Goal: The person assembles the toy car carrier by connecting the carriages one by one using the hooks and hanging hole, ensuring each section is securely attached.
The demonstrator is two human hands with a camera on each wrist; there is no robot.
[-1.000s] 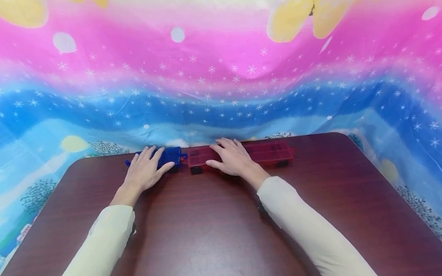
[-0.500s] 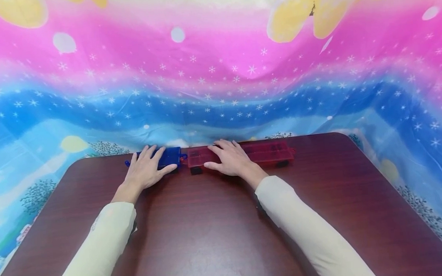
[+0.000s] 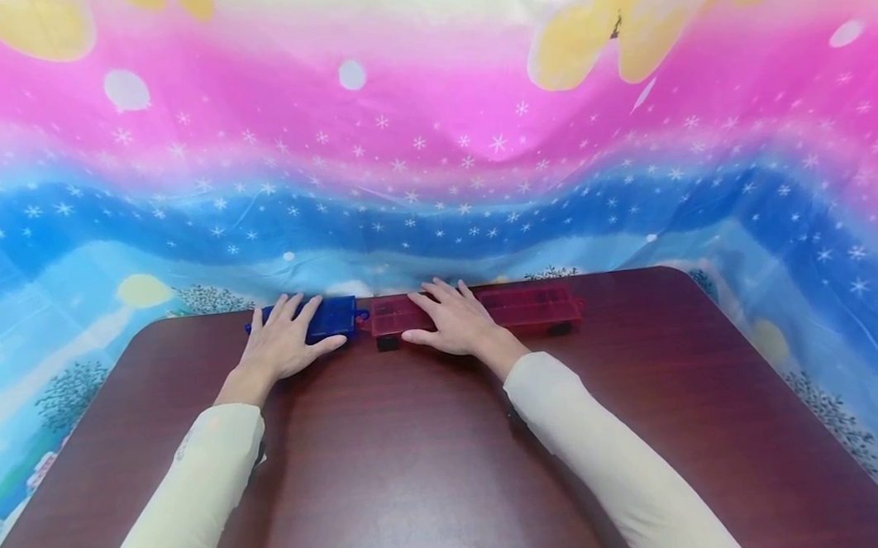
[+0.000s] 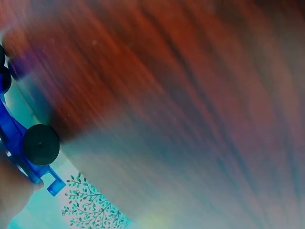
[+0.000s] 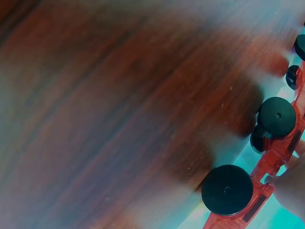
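Near the table's back edge stands a see-through blue toy wagon (image 3: 339, 316) with a small hook at each end. My left hand (image 3: 277, 346) rests over its left part, fingers spread and thumb stretched along the near side. To the right, end to end with it, is a long see-through red toy wagon (image 3: 536, 304). Across its left half lies my right hand (image 3: 458, 321), fingers spread and thumb pointing left. A black wheel (image 4: 41, 144) and a hook of the blue wagon show in the left wrist view. Black wheels (image 5: 227, 190) of the red wagon appear in the right wrist view.
The dark brown wooden table (image 3: 434, 465) has rounded back corners. Behind and beside it hangs a pink and blue cloth (image 3: 434, 175) printed with snowflakes, close to the back edge.
My right hand has shifted very slightly left, its thumb reaching a little further that way. The head view has tilted a touch. Both wagons stay at the back edge.
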